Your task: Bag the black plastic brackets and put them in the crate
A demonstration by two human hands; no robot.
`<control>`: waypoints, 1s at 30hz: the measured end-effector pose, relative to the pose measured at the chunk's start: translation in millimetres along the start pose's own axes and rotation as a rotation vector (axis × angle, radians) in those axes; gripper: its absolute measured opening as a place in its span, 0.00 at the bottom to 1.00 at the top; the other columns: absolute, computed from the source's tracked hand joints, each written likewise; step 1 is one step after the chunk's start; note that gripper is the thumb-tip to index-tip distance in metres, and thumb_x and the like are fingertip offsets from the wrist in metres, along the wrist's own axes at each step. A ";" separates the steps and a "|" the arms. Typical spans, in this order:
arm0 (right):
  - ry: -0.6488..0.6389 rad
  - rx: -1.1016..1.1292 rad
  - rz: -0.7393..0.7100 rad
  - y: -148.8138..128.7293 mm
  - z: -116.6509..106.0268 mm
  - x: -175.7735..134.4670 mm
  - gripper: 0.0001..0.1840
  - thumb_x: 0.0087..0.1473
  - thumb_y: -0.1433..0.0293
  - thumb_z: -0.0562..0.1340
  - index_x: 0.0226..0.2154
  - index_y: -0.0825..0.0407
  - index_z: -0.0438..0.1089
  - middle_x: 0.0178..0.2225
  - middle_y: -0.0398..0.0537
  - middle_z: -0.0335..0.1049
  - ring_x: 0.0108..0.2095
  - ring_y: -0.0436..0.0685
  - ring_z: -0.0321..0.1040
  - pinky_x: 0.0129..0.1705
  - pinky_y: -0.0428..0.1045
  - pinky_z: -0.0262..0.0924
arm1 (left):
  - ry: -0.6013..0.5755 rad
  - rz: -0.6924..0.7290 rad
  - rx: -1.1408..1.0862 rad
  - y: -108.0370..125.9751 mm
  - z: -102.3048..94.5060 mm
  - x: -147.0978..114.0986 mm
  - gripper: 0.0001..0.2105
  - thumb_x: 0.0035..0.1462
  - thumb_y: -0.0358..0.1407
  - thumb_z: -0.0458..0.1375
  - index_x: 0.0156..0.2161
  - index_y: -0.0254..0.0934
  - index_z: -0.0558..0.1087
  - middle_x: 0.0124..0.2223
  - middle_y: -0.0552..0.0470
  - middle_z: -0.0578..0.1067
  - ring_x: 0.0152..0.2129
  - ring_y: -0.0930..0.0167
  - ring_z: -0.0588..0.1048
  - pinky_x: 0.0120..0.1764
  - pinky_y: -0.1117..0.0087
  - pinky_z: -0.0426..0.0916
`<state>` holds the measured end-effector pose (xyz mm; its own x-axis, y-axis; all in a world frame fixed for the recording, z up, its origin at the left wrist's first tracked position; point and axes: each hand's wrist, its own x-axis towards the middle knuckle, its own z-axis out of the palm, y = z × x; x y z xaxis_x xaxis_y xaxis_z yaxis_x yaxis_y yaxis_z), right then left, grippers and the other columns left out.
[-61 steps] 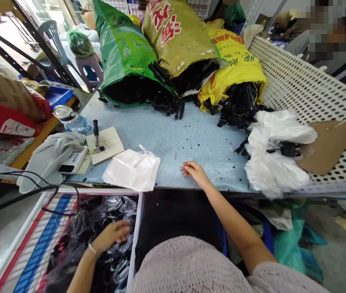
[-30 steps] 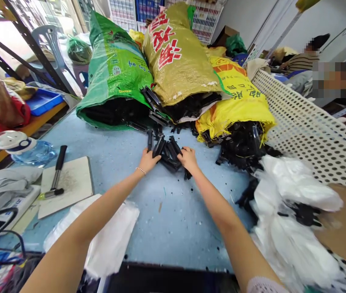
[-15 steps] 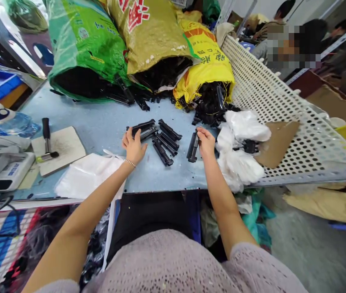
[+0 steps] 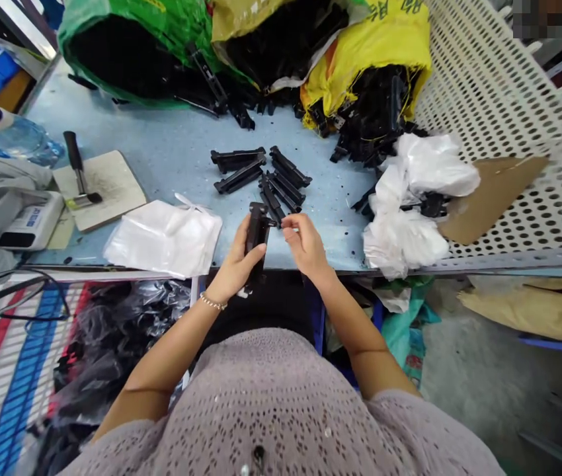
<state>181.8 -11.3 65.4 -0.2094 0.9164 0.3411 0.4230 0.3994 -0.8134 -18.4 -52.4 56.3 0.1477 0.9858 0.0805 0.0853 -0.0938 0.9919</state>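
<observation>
My left hand [image 4: 236,266] is wrapped round a long black plastic part [image 4: 258,228], held upright close to the table's front edge. Beside it, my right hand [image 4: 307,247] has its thumb and fingers pinched together near the upper end of that part. Whatever sits between those fingertips is too small to make out. Just beyond both hands, several similar black plastic parts [image 4: 241,177] lie loosely grouped on the blue table [image 4: 330,211].
A green sack [image 4: 196,20], a tan sack [image 4: 226,26] and a yellow sack [image 4: 345,66] spill black parts at the back. Clear plastic bags [image 4: 166,235] and a brush [image 4: 77,162] on a board lie left. White bags [image 4: 404,225] and a perforated white panel [image 4: 499,99] are right.
My left hand has left the group of parts and come nearer my body, now gripping one. My right hand has moved left to meet it. The view has tilted down.
</observation>
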 end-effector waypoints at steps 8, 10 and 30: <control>-0.138 -0.276 -0.174 12.6 34.6 17.4 0.26 0.72 0.50 0.46 0.37 0.49 0.68 0.33 0.51 0.69 0.37 0.60 0.67 0.41 0.53 0.62 | 0.040 -0.034 0.112 -11.6 1.5 -21.7 0.37 0.67 0.44 0.55 0.75 0.42 0.47 0.76 0.41 0.50 0.74 0.54 0.48 0.74 0.47 0.40; -0.174 -0.144 -0.039 11.8 36.3 16.8 0.26 0.73 0.50 0.43 0.39 0.48 0.67 0.31 0.47 0.69 0.34 0.57 0.67 0.40 0.52 0.62 | 0.085 -0.055 0.111 -16.2 1.2 -16.7 0.37 0.66 0.45 0.56 0.75 0.39 0.48 0.76 0.40 0.51 0.73 0.54 0.49 0.74 0.47 0.40; -0.107 -0.536 0.255 67.1 34.0 49.1 0.15 0.69 0.62 0.53 0.44 0.54 0.71 0.42 0.61 0.71 0.49 0.69 0.67 0.51 0.63 0.65 | 0.236 -0.145 0.694 -67.6 7.5 30.1 0.26 0.65 0.47 0.54 0.60 0.31 0.72 0.52 0.30 0.75 0.56 0.46 0.71 0.59 0.42 0.64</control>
<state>169.9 59.6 11.6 -0.1187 0.9884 0.0947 0.8513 0.1504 -0.5027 -12.3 -17.5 -9.1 -0.1209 0.9914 0.0496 0.7019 0.0501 0.7106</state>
